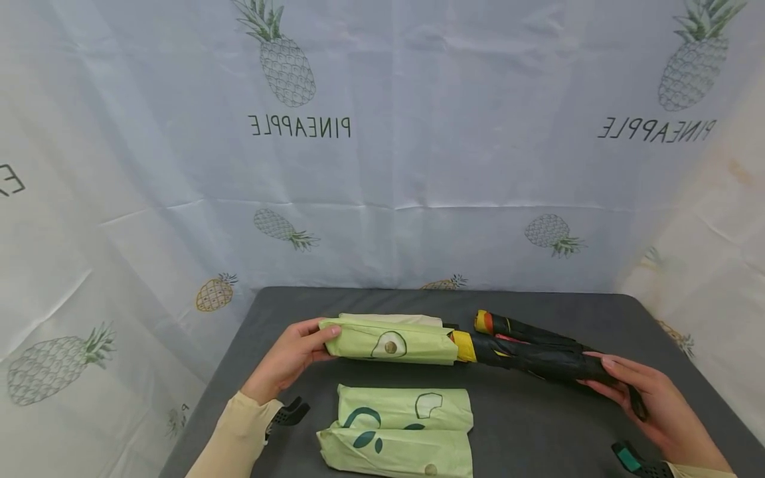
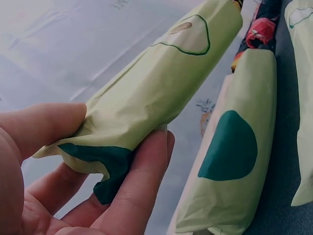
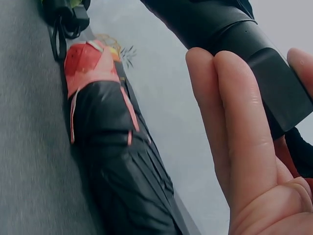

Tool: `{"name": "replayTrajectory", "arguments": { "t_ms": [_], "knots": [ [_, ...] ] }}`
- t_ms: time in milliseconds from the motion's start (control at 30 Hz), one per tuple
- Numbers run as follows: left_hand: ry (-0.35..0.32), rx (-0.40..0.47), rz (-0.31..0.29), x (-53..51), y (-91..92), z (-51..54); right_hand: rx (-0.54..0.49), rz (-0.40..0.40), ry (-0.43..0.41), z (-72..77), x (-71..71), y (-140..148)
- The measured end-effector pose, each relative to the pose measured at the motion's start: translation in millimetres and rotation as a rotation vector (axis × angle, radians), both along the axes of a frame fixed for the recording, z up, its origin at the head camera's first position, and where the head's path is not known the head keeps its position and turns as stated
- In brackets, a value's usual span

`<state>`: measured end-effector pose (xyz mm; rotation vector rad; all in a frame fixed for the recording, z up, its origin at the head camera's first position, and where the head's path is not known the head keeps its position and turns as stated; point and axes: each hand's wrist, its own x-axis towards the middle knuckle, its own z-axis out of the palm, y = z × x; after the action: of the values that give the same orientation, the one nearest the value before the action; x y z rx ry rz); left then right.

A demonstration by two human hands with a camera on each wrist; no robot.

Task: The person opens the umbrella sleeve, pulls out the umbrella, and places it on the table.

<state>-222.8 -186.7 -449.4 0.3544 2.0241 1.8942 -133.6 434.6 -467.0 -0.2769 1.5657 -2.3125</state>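
Note:
My left hand (image 1: 299,350) pinches the left end of a pale green avocado-print sleeve (image 1: 358,342), holding it lengthwise above the table. In the left wrist view, this sleeve (image 2: 146,93) has crumpled cloth between thumb and fingers. My right hand (image 1: 648,392) grips the handle of a folded black umbrella (image 1: 538,358), its fingers along the dark handle (image 3: 274,83) in the right wrist view. The umbrella's yellow end meets the sleeve's right opening; how far inside it reaches is hidden. Behind lies another folded umbrella (image 1: 526,330), with a red end (image 3: 90,66) in the right wrist view.
Another green sleeve (image 1: 391,318) lies behind the held one, a black handle (image 3: 78,17) sticking out of it. Two more green sleeves, one rear (image 1: 394,406) and one front (image 1: 400,451), lie flat on the dark grey table (image 1: 538,425). Pineapple-print cloth (image 1: 418,166) hangs behind.

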Motion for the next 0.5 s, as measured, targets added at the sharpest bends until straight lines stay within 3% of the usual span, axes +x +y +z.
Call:
{"name": "replayTrajectory", "arguments": {
  "t_ms": [267,500],
  "knots": [
    [-0.003,-0.032,0.016,-1.4,-1.1,-5.4,0.083,-0.060,-0.058,-9.6,8.4,19],
    [-0.016,-0.067,-0.010,-0.4,-0.7,-16.7,0.230,-0.071,-0.218,-17.1,16.8,41]
  ]
}}
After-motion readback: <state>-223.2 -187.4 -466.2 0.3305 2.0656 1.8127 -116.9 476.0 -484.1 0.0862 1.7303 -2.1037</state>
